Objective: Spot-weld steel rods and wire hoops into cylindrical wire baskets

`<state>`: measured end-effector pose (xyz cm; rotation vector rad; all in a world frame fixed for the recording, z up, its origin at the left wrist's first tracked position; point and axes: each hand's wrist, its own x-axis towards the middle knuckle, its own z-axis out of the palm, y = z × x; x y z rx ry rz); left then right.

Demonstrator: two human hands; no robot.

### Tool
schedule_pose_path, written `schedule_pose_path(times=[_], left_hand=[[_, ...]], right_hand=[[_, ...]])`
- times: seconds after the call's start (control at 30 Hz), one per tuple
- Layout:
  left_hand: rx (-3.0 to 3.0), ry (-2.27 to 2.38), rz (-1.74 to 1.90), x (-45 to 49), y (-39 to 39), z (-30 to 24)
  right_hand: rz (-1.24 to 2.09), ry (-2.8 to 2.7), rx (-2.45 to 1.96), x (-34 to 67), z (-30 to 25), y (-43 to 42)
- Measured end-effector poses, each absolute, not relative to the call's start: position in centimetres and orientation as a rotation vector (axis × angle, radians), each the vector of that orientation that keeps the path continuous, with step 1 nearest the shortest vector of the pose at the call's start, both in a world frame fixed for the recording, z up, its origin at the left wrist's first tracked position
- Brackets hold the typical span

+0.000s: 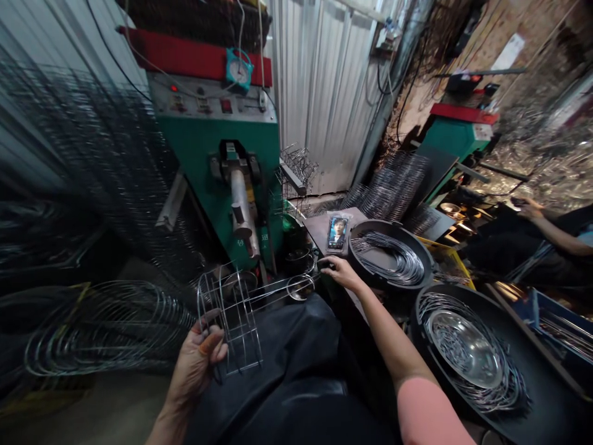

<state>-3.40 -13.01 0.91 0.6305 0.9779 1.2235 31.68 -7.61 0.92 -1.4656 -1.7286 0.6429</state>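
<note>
My left hand (204, 349) is closed around the near side of a wire rack (241, 327), a cage of thin bright metal rods tilted above my dark apron (287, 352). Long rods stretch from this rack toward the right, ending close to my right hand (340, 272). That hand is beside the edge of a small grey table (317, 225), its fingers bent in a pinch. What lies between those fingertips is too small to make out. A phone (338, 233) in a clear cover rests on the table just beyond them.
Before me stands a green machine (222, 130) with a metal arm (241, 213). Round black trays (428, 256) of bent wire pieces sit at right, one bearing a metal bowl (486, 364). Wire hoops (111, 327) are heaped left. A co-worker's arm (551, 228) shows far right.
</note>
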Motion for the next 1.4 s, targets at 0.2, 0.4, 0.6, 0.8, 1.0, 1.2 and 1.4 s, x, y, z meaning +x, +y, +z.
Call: schedule_pose_path(times=[0.2, 0.4, 0.6, 0.8, 1.0, 1.2, 1.4], left_hand=[[0.606, 1.059, 1.201, -3.7, -12.8, 0.7], [0.605, 1.067, 1.178, -3.5, -12.4, 0.8], [0.592, 1.076, 1.153, -3.1, -11.9, 0.1], [0.591, 1.045, 1.182, -3.2, -11.2, -0.1], [0.552, 1.118, 1.172, -3.2, -10.1, -0.5], [0.567, 1.101, 1.209, -2.3, -9.0, -0.1], [0.577, 1.047, 1.223, -2.0, -8.3, -0.6]], right_hand=[[0.704, -1.896, -1.319, 31.1, 1.6, -7.9], [0.723, -1.983, -1.257, 28.6, 3.6, -8.0], [0.696, -2.180, -1.103, 24.1, 5.0, -7.2], [0.632, -2.360, -1.040, 21.8, 5.4, -6.0], [0.454, -2.459, -1.180, 20.6, 4.9, -4.9], [0.534, -2.382, -1.260, 21.0, 4.6, -3.7], [0.524, -2.261, -1.174, 22.6, 4.7, -2.8]])
